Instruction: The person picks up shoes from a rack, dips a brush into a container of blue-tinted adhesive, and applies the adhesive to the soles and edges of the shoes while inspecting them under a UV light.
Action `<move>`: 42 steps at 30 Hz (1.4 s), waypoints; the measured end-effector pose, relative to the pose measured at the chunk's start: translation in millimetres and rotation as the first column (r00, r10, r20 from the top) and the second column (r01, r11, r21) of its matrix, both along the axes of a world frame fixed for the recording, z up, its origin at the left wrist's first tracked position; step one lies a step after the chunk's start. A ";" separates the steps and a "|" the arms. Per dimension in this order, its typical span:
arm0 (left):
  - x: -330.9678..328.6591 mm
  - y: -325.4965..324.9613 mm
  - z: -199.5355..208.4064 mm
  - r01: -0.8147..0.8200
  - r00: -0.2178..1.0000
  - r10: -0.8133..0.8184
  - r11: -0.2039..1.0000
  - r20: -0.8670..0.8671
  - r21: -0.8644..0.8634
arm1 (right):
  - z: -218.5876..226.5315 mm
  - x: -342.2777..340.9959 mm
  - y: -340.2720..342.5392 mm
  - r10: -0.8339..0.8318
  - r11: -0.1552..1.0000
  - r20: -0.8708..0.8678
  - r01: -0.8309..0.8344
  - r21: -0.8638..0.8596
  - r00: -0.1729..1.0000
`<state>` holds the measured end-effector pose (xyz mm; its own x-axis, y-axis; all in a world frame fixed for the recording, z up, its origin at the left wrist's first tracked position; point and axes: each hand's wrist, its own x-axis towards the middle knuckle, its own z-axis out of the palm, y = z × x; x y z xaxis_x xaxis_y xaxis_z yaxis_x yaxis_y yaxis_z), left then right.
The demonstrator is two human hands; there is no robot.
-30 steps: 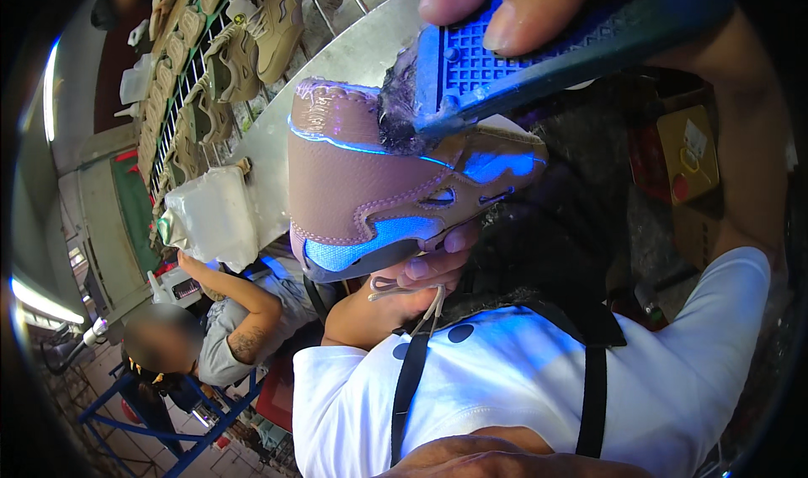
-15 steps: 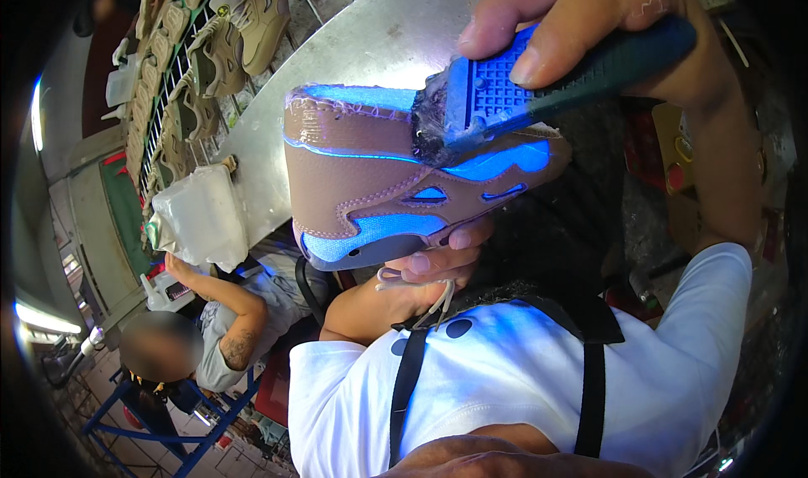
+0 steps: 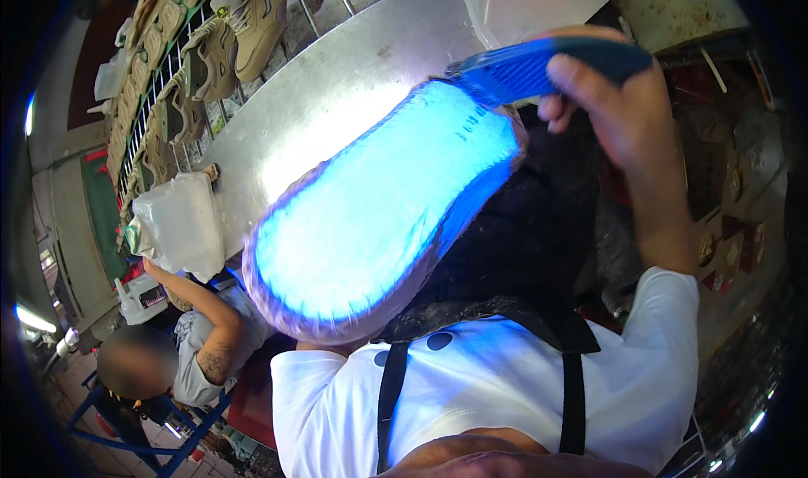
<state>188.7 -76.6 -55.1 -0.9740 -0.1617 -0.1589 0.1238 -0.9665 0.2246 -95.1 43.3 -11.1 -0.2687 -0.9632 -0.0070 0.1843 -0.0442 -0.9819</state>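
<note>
A shoe upper (image 3: 379,200) is held up with its pale sole side toward me, lit bright blue and white. My left hand is hidden behind it; the left forearm leads up under the shoe, which hangs in the air with that hand closed on it. My right hand (image 3: 602,99) grips a blue brush (image 3: 526,67) by its textured handle. The brush head lies at the far right end of the shoe, against its edge. Brown side material shows only as a thin rim around the bottom.
A metal table (image 3: 337,82) lies beyond the shoe, with a translucent bin (image 3: 539,7) at its far side. Finished shoes (image 3: 261,23) hang on a rack at left. A cloudy plastic container (image 3: 181,221) stands near a seated co-worker (image 3: 210,335).
The shoe has turned from its brown side to its pale bottom, hiding my left hand. My right hand has tilted the brush and shifted it to the shoe's far right end.
</note>
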 end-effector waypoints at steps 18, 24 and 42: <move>18.3 -94.2 28.2 -0.191 0.610 0.771 -0.079 -0.181 -0.978 | 7.2 -27.9 -46.2 -0.293 0.817 0.303 0.402 -0.413 0.907; 15.1 -135.5 17.4 -0.176 0.544 0.795 -0.202 -0.266 -0.963 | 37.3 -61.9 -88.3 -0.248 0.737 0.308 0.385 -0.555 0.918; -113.1 -342.1 71.8 0.046 0.987 0.004 -0.964 -0.160 0.262 | 13.4 -75.3 -141.0 -0.506 0.808 0.172 0.534 -0.248 0.845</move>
